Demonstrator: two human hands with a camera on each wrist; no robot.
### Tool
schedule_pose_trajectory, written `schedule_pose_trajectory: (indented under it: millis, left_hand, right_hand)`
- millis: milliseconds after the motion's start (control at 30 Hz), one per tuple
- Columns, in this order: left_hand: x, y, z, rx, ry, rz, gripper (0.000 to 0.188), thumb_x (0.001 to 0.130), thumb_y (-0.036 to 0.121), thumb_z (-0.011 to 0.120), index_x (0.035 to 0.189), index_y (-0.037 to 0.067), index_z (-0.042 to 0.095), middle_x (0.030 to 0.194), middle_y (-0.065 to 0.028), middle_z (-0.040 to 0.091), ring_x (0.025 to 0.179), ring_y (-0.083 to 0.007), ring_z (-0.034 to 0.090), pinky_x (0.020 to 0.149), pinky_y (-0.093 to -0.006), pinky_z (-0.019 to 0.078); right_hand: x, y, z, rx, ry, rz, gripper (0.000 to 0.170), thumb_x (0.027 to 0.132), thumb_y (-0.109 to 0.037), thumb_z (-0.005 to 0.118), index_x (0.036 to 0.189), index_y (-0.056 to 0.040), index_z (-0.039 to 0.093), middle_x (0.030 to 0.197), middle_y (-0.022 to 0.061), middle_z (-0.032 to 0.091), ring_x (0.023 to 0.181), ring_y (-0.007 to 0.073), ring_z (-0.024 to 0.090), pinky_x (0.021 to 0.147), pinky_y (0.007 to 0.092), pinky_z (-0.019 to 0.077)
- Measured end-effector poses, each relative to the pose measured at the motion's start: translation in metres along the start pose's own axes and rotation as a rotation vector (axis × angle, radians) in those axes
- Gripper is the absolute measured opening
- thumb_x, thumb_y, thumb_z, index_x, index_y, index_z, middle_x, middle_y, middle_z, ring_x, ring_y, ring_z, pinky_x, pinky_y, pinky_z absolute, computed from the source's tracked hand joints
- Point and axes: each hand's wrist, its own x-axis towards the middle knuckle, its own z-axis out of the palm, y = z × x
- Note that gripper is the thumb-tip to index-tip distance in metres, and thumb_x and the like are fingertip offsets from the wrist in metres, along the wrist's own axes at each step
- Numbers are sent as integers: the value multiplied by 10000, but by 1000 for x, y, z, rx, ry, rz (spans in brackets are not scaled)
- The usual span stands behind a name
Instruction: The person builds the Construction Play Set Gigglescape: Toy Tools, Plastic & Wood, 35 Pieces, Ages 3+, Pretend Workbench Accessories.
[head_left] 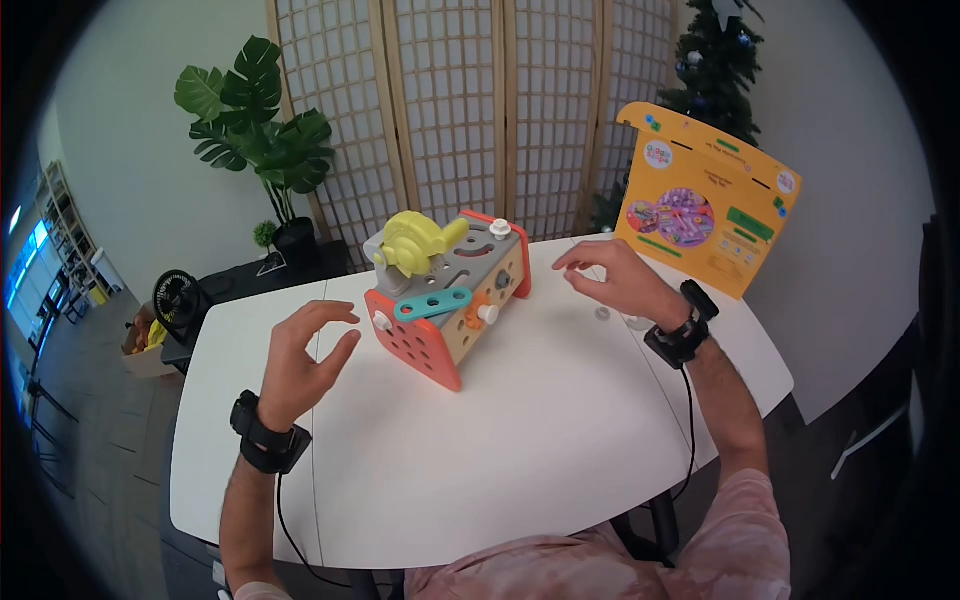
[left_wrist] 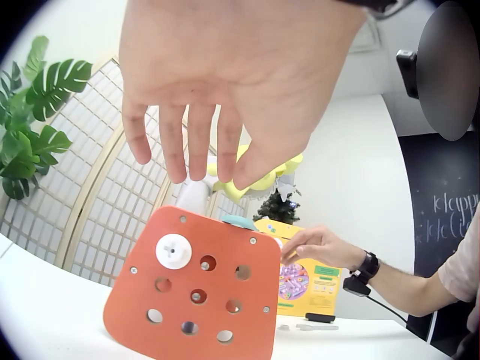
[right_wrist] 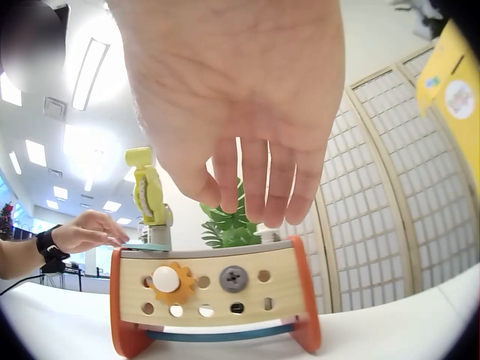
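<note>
A toy workbench [head_left: 425, 352] with red-orange end panels, a grey top and a wooden side stands on the white table. On top sits a yellow-green toy circular saw [head_left: 412, 245]. A teal strip with holes [head_left: 433, 304] lies along the near top edge, and an orange gear [right_wrist: 174, 282] with a white screw is on the wooden side. My left hand [head_left: 300, 355] hovers beside the left end panel [left_wrist: 217, 319], fingers relaxed and holding nothing. To the right of the bench, my right hand [head_left: 625, 283] is held above the table with loosely bent fingers, also holding nothing.
A yellow cardboard box panel [head_left: 700, 200] stands at the table's back right. Small pale pieces [head_left: 602, 314] lie under the right hand and wrist. Behind are a folding screen [head_left: 450, 120] and a potted plant [head_left: 285, 170]. Cables hang from both wrist cameras.
</note>
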Motion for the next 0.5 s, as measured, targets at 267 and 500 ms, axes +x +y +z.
schedule_pose_trajectory:
  millis: [267, 500]
  left_hand:
    - [-36, -12, -29, 59, -257, -287, 121, 981, 138, 822, 1007, 20, 812, 878, -77, 818, 766, -178, 765, 769, -302, 611]
    - [-43, -17, -24, 101, -549, -336, 168, 968, 208, 854, 1013, 50, 820, 825, -64, 806, 697, -167, 763, 684, -285, 613]
  right_hand:
    - [-85, 78, 10, -182, -335, 234, 432, 987, -45, 568, 1399, -17, 697, 1415, 208, 735, 1224, 431, 725, 1117, 467, 552]
    - [-92, 87, 50, -316, -388, 205, 501, 968, -11, 500, 1458, 11, 601, 1530, 229, 650, 1404, 412, 625, 1197, 489, 510]
